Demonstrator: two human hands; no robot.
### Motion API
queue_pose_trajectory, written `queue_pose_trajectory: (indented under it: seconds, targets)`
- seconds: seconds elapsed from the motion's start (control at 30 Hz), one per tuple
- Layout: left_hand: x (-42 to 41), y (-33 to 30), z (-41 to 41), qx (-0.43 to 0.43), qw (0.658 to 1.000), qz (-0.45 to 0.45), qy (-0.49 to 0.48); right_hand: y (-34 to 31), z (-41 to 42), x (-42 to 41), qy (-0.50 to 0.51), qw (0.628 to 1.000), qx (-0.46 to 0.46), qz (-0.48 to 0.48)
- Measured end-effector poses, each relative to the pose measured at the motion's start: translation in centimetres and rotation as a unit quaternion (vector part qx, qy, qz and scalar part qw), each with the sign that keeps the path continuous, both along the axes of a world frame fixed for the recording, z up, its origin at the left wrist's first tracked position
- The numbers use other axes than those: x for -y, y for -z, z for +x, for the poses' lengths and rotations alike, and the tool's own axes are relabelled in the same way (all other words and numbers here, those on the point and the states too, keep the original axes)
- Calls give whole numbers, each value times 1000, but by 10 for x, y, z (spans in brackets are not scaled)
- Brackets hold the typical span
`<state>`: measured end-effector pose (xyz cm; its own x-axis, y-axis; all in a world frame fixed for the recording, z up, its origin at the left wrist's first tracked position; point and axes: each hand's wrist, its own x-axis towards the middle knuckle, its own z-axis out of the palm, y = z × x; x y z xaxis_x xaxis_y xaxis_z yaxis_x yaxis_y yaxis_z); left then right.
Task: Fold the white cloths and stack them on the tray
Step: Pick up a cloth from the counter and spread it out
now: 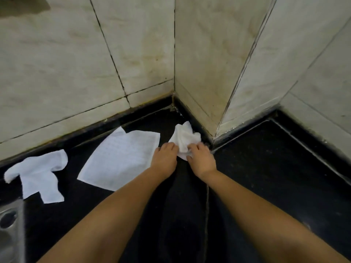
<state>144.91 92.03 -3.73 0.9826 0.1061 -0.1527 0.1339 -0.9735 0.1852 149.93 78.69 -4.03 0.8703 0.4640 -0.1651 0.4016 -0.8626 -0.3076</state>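
— What's lying over at nine o'clock?

— A crumpled white cloth (40, 175) on the black tabletop (266, 168), its corners flopped and bunched. Just below it, at the eight o'clock edge, a bit of shiny metal (11, 228) pokes in; I can't tell what it is.

— And next along?

— A flat white cloth (121, 158), spread open near the middle, one back corner turned over. The left hand (165, 158) sits just beside its right edge.

— What's that hand doing?

— Its grip is curled, fingertips pinching the near-left edge of the bunched cloth (185, 138), which sits just past centre toward twelve o'clock, close to the corner of the tiled wall (133, 44).

— The other hand?

— The right hand (201, 158) is at the cloth's near-right side, grip closed, fingers curled into the fabric, thumb against the lower fold. Both hands hold the same cloth, near each other. The cloth is wrinkled, standing up in a loose heap, its lower part on the tabletop.

— Any tray?

— I can't make one out for certain.
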Motion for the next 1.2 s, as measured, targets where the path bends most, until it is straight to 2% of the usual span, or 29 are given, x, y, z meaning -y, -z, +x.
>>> queue_pose_trajectory:
  seconds: [0.1,0.2,0.27,0.37,0.5,0.6,0.67,0.77,0.83,0.9,1.07,1.13,1.2]
  targets:
    - [-2,-1,9,15,998,50,23,2,4,-1,7,1000,4,21]
    - [-7,-8,10,14,998,50,42,-7,2,2,34,995,-20,94]
    - [-10,-15,3,19,999,-6,26,-21,-3,6,68,985,-38,154]
    - [-5,-37,-18,43,990,-136,-11,-49,-15,16,124,956,-81,252]
    - [11,-79,-49,89,954,-284,-44,-83,-42,33,196,906,-145,346]
    - [28,-109,-71,115,924,-361,-57,-105,-71,44,193,880,-168,400]
    - [37,-127,-85,130,906,-399,-58,-120,-96,49,131,890,-165,405]
    - [45,-148,-101,131,885,-444,-53,-129,-127,57,26,936,-80,341]
    - [46,-158,-112,128,878,-458,-45,-130,-139,62,19,957,-28,288]
    - [46,-168,-124,121,869,-479,-33,-136,-150,68,57,963,-25,262]
    - [45,-191,-138,124,845,-519,-39,-148,-168,84,172,956,-45,233]
    - [45,-195,-141,121,831,-540,-52,-153,-175,90,179,942,-94,269]
    - [48,-197,-143,112,835,-537,-49,-159,-183,92,151,922,-143,327]
